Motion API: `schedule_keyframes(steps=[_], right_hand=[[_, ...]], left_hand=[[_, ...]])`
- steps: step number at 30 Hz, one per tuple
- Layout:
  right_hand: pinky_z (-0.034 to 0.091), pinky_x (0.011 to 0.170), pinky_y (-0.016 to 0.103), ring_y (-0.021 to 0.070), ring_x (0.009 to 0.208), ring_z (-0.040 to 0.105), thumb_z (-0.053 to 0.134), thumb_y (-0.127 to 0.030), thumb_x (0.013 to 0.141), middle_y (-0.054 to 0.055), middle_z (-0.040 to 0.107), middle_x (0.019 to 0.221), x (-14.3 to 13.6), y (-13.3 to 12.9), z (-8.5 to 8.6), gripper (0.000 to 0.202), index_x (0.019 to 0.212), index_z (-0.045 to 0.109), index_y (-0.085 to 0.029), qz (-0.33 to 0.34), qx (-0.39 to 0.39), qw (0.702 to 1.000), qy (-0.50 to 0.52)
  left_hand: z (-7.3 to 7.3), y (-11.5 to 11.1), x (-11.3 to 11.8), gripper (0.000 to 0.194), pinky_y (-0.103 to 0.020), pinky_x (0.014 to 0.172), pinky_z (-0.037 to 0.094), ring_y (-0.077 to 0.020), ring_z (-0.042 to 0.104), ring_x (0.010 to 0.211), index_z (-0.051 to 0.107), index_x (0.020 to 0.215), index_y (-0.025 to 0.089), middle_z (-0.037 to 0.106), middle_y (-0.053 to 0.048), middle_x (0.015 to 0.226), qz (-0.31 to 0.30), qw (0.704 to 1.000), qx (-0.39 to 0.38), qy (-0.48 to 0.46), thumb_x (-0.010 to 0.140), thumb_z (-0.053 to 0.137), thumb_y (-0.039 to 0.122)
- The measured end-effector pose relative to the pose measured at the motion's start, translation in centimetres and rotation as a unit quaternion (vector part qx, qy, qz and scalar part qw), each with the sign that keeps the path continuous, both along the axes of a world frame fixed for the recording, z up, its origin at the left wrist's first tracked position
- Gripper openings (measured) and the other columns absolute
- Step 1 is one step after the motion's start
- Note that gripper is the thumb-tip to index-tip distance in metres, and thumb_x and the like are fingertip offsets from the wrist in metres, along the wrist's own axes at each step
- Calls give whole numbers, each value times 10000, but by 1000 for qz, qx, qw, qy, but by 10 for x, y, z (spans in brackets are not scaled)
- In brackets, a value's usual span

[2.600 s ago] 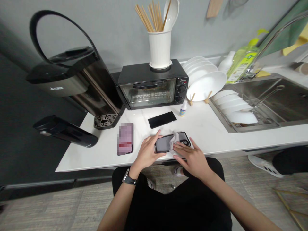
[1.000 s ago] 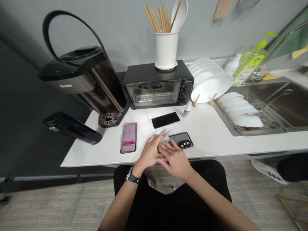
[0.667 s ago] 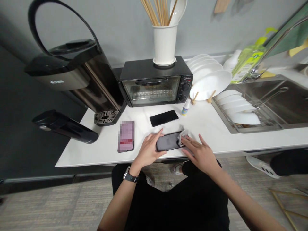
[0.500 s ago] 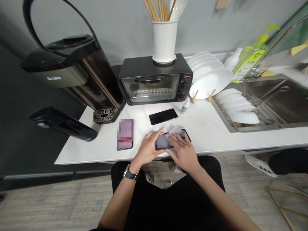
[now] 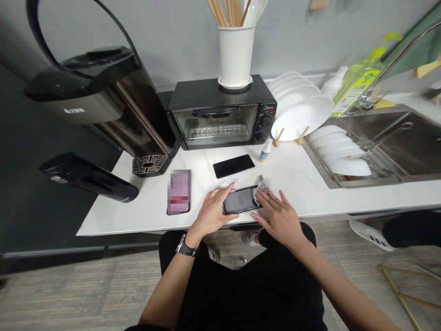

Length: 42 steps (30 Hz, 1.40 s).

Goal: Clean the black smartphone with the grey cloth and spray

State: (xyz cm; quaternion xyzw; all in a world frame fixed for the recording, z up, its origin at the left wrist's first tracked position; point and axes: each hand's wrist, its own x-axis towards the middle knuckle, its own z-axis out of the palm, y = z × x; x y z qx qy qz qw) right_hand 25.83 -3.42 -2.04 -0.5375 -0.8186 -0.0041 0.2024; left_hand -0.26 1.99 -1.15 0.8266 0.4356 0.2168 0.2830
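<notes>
Phone case (image 5: 241, 201) lies between both hands, left hand (image 5: 212, 212) gripping its end, right hand (image 5: 279, 216) pressing a wipe (image 5: 261, 188) on it

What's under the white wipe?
The right-hand part of the gray phone. Its surface beneath the wipe and the right hand's fingers is covered, so nothing there can be made out.

"Midea" label (image 5: 268, 108) — on the toaster oven (image 5: 196, 94)
</notes>
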Motion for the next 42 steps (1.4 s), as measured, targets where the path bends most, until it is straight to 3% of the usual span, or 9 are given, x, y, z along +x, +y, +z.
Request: schedule_keyframes(steps=[6, 8, 12, 16, 24, 28, 33, 36, 42], right_hand=[[345, 1237, 570, 347, 1358, 596, 571, -634, 982, 204, 671, 1395, -90, 4, -2, 667, 1371, 644, -97, 111, -32, 990, 85], [342, 1237, 570, 328, 1346, 611, 578, -616, 988, 179, 689, 1376, -86, -1, 1, 625, 1373, 648, -128, 125, -45, 986, 96], [289, 1258, 579, 283, 1344, 619, 534, -447, 1057, 100, 691, 1395, -22, -13, 6, 431, 1416, 624, -226, 76, -48, 994, 58], [264, 1260, 608, 316, 1403, 562, 473, -433, 1080, 136, 636, 1459, 12, -10, 3, 479, 1462, 573, -161, 2, -17, 1000, 4], [336, 1251, 553, 342, 1383, 572, 551, -630, 992, 212, 654, 1415, -92, 0, -3, 693, 1389, 621, -66, 94, -26, 992, 77], [318, 1250, 573, 293, 1358, 605, 518, -548, 1042, 133, 694, 1385, -63, -13, 4, 523, 1375, 637, -162, 110, -55, 989, 78], [302, 1242, 606, 315, 1391, 574, 473, -453, 1080, 146, 642, 1451, 0, -10, 3, 489, 1443, 577, -143, -2, -21, 1000, 18], [325, 1230, 612, 367, 1427, 526, 522, -533, 1040, 199, 587, 1498, -20, 1, -1, 616, 1457, 556, -80, -11, -2, 1000, 18], [369, 1234, 542, 334, 1372, 587, 573, -629, 984, 198, 651, 1424, -92, 1, 0, 672, 1373, 628, -84, 115, -42, 989, 83]], left_hand=[[-2, 0, -5, 965, -435, 1097, 424, -296, 556, 1255, 255, 1648, 267, 616, -104, 1430, 11, 1000, -8, 19, 840, 782, 266], [-1, -1, -7, 983, -438, 1097, 427, -297, 548, 1270, 238, 1651, 282, 612, -98, 1436, 16, 1000, -9, 15, 837, 789, 274], [1, -3, -5, 1047, -476, 1147, 378, -313, 513, 1329, 207, 1653, 336, 593, -68, 1491, 11, 1000, -8, 1, 819, 840, 369], [1, 0, -1, 1046, -474, 1151, 370, -307, 511, 1330, 204, 1653, 342, 587, -62, 1501, 5, 1000, 7, 3, 823, 841, 369], [-5, -1, -6, 957, -442, 1099, 427, -298, 542, 1260, 224, 1657, 294, 609, -90, 1443, -4, 1000, 5, 14, 862, 755, 280], [-4, -3, -7, 1020, -447, 1115, 414, -300, 521, 1293, 195, 1661, 322, 591, -74, 1478, 7, 1000, 8, 4, 840, 800, 313], [-1, -1, -2, 1083, -470, 1136, 392, -305, 518, 1310, 192, 1656, 356, 591, -55, 1493, 5, 1000, 6, 0, 804, 859, 387], [-1, 0, -1, 1058, -475, 1136, 391, -309, 520, 1303, 203, 1656, 350, 589, -61, 1501, 2, 1000, 9, 1, 817, 846, 407], [-1, -1, -7, 986, -458, 1105, 429, -290, 544, 1248, 197, 1661, 332, 614, -62, 1469, 1, 1000, -12, 5, 860, 770, 282]])
